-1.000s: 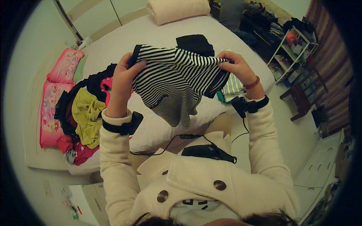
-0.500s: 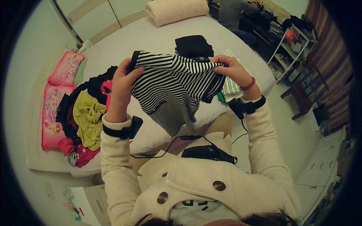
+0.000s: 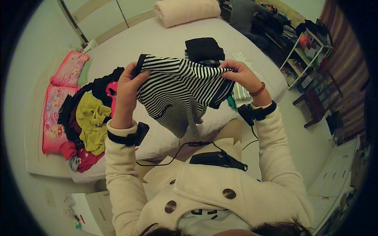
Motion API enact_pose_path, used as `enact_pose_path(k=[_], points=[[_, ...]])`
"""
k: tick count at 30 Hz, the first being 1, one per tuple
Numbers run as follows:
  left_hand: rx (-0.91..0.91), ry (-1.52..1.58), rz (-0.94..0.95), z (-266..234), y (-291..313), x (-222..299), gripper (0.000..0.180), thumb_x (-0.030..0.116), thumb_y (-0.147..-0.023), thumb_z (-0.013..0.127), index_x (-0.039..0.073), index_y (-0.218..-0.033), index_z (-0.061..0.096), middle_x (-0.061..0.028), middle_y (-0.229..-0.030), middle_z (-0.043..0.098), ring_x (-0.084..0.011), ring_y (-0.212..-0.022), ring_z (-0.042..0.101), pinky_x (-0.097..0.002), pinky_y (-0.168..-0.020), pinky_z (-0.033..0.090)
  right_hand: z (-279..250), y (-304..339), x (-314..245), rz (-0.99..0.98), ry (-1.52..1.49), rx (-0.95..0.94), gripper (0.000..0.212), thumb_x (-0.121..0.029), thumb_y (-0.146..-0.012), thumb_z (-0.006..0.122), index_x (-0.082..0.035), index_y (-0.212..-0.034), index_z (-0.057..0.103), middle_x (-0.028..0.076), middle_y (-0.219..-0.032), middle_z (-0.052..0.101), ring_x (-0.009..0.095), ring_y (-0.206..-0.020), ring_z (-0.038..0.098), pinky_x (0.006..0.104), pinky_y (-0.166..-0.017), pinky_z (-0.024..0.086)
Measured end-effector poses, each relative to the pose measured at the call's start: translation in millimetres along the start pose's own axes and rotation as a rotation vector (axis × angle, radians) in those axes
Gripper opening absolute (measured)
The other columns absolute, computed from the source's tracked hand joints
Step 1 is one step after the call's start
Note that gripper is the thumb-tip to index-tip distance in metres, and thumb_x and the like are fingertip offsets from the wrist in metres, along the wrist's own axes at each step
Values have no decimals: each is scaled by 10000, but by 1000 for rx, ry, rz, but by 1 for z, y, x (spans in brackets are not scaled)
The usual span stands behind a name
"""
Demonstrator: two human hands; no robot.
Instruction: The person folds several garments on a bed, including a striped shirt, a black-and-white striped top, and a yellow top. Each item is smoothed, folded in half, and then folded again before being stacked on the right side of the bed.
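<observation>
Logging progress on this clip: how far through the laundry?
Done: dark folded stack and light folded piece lie on the bed. In hand: left hand and right hand hold the striped top up. Left: the mixed clothes heap.

Garment (image 3: 177,92) upper centre: black-white stripes, black trim. Pile (image 3: 84,122) at left: yellow-green, hot pink, black, red pieces. Pillows (image 3: 59,102) far left: pink floral. Bed sheet (image 3: 157,43): off-white. Folded stack (image 3: 202,49) top centre: black. Coat (image 3: 220,188): cream, brown buttons.
</observation>
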State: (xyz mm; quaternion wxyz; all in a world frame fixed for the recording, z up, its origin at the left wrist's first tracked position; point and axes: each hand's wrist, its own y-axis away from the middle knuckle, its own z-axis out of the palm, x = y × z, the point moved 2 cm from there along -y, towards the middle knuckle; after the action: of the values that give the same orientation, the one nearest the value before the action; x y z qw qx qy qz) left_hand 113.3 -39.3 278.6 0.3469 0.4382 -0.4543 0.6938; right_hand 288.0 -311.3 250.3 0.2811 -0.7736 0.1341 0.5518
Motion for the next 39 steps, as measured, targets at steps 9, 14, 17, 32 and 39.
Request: enact_pose_path(k=[9, 14, 17, 32, 39], points=[[3, 8, 4, 0, 3, 1, 190, 27, -801, 601, 39, -986, 560, -38, -900, 624, -101, -792, 581, -224, -725, 464, 3, -3, 2, 16, -37, -51, 173, -61, -774, 581, -46, -946, 592, -52, -863, 559, 29, -822, 490, 175, -761, 391], [-15, 25, -2, -3, 3, -1, 192, 25, -803, 601, 38, -990, 558, -43, -904, 624, -106, -796, 582, -227, -728, 465, 4, -5, 8, 40, -42, -62, 158, -71, -785, 582, -47, -942, 590, -53, -865, 554, 29, -811, 490, 176, -750, 396], [-5, 34, -3, -4, 1, -3, 195, 24, -802, 601, 37, -991, 559, -45, -906, 625, -109, -799, 583, -230, -729, 464, 4, -7, 9, 31, -40, -66, 158, -72, -786, 583, -49, -943, 590, -53, -867, 552, 27, -804, 491, 174, -737, 398], [15, 11, -10, -5, 4, -5, 174, 28, -796, 601, 37, -966, 569, -38, -886, 624, -107, -779, 578, -229, -719, 460, 12, -8, 9, 41, -2, -38, 154, -111, -782, 614, -46, -922, 607, -59, -809, 551, 21, -753, 479, 172, -677, 393], [21, 10, -15, -4, 4, -6, 176, 29, -795, 604, 38, -967, 567, -36, -882, 625, -108, -772, 580, -233, -716, 463, 9, -8, 13, 64, 12, -68, 171, -80, -781, 580, -47, -948, 596, -51, -864, 562, 26, -778, 496, 165, -703, 404]])
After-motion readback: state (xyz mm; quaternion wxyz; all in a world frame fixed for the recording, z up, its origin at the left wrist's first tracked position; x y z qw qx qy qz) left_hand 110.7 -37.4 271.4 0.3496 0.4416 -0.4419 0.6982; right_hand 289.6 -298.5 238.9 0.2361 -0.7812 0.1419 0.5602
